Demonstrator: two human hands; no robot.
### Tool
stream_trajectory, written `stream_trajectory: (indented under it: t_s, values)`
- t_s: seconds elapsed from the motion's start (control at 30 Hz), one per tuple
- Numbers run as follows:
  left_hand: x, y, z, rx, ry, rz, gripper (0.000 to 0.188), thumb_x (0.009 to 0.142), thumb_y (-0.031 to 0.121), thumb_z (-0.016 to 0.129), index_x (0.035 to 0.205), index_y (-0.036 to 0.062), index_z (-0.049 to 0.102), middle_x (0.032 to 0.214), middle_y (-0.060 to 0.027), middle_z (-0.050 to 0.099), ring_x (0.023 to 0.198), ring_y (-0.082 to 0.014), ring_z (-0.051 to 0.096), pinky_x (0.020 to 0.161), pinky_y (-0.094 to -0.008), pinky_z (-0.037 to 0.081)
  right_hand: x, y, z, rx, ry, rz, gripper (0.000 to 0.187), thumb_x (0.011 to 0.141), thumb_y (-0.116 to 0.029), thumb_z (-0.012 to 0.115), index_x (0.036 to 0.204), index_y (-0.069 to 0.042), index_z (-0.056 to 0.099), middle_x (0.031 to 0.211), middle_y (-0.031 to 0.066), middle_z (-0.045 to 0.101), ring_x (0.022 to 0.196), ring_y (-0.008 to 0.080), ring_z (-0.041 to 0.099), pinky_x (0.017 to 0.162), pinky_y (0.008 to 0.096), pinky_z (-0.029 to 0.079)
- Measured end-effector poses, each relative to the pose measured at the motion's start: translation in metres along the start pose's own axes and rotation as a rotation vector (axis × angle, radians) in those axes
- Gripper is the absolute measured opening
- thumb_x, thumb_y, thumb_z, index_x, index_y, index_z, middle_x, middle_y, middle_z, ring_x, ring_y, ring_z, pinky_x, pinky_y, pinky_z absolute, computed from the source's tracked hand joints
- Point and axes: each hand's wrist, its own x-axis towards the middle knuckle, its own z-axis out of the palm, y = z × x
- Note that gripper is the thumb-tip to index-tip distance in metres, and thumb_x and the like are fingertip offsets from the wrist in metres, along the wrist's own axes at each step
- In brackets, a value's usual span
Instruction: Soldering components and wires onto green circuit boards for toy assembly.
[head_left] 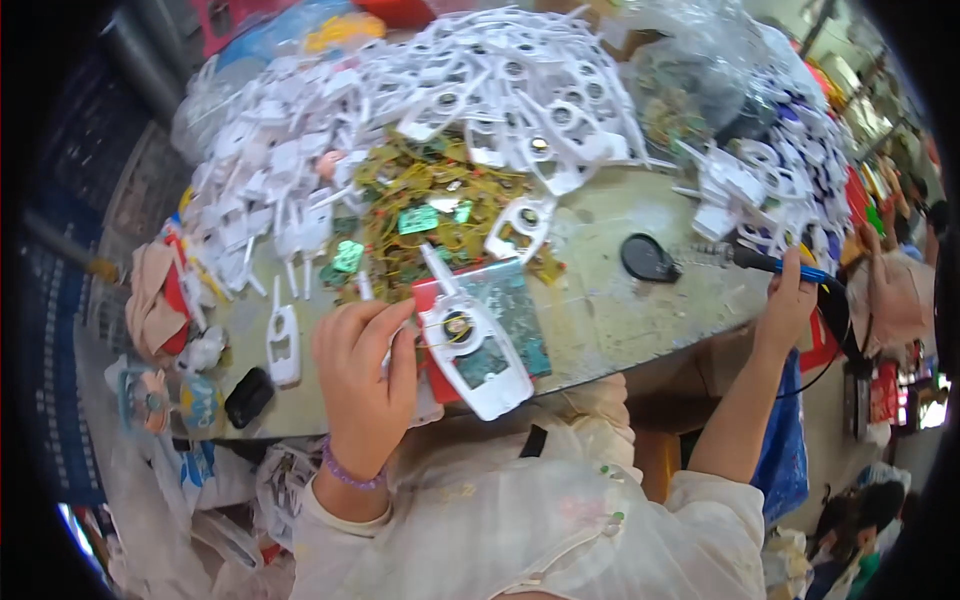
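Observation:
In front of me a white plastic housing (485,365) with a round speaker (459,328) in it lies on a red-edged board (530,325) with a worn green top. At its left edge is my left hand (365,365), its fingers closed. A thin yellow wire runs from the speaker toward those fingertips; what they grip is mostly hidden. Off to the right, my right hand (790,300) is wrapped round the blue handle of a soldering iron (815,272). The iron's front end is at a wire-coil stand (705,255) with a black round base (650,258).
A large heap of white housings (500,70) covers the table's far side. Before it lies a tangle of yellow wires (400,180) with green circuit boards (418,219). More white parts (770,180) are piled at right. A black object (249,397) sits near the left edge.

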Motion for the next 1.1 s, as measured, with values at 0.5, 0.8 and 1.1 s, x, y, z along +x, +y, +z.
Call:
stream_trajectory:
  t_s: [0.5,0.8,1.1]
  values:
    - [-0.007,-0.044,-0.023,-0.124,-0.227,0.089,0.028,0.071,-0.006,0.06,0.096,0.006,0.066,0.1,-0.0073,0.061,0.099,-0.0282,0.055,0.084,-0.0373,0.044,-0.191,-0.04,0.015,0.022,-1.033,-0.113,0.029,0.076,-0.02,0.074,0.097,-0.005,0.062,0.085,0.007,0.056,0.069,0.015,0.051,0.059,0.026,0.044]
    - [-0.016,-0.064,-0.022,-0.103,-0.15,0.258,0.029,0.062,0.001,0.069,0.09,0.0099,0.068,0.091,-0.0028,0.064,0.086,-0.0253,0.059,0.077,-0.0389,0.044,-0.194,-0.099,0.08,-0.274,-0.996,-0.74,0.041,0.067,-0.031,0.079,0.092,-0.005,0.061,0.096,0.0122,0.059,0.073,0.028,0.055,0.064,0.0356,0.046]
    - [-0.012,-0.069,-0.02,-0.131,-0.154,0.276,0.024,0.065,0.005,0.068,0.088,0.0118,0.067,0.086,-0.0007,0.063,0.083,-0.0209,0.06,0.079,-0.0386,0.045,-0.208,-0.1,0.106,-0.017,-0.924,-0.321,0.032,0.07,-0.004,0.074,0.098,-0.004,0.057,0.101,0.0151,0.061,0.066,0.0201,0.058,0.052,0.029,0.048]
